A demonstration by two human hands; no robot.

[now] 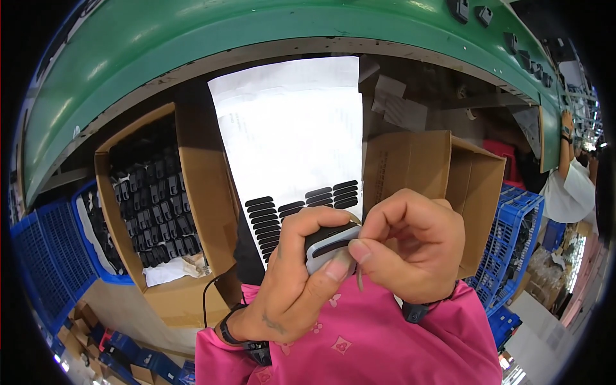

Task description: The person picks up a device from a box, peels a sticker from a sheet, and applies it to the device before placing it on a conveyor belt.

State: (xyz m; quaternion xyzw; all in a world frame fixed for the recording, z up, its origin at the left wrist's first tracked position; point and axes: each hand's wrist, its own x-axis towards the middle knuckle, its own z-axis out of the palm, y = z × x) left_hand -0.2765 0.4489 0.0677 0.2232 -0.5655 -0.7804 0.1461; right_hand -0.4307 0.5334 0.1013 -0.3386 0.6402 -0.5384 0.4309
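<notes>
My left hand [292,282] is closed around a small device [332,241] with a black body, a light grey rim and a long dark oval recess on the face. The left thumb presses along its lower edge. Against the device's right end, my right hand [410,247] is closed in a pinch of thumb and forefinger. A thin, narrow strip [360,277] hangs below the right thumb; its kind cannot be made out. Just beyond the hands lies a white sheet [292,141] bearing columns of black oval stickers [263,218], partly covered by my left hand.
At left, an open cardboard box [200,186] holds rows of black devices [157,205], beside a blue crate [54,224]. Another cardboard box [410,160] and blue baskets [510,237] stand at right. A green bench [192,38] curves across the far side. Someone in white [568,196] is at far right.
</notes>
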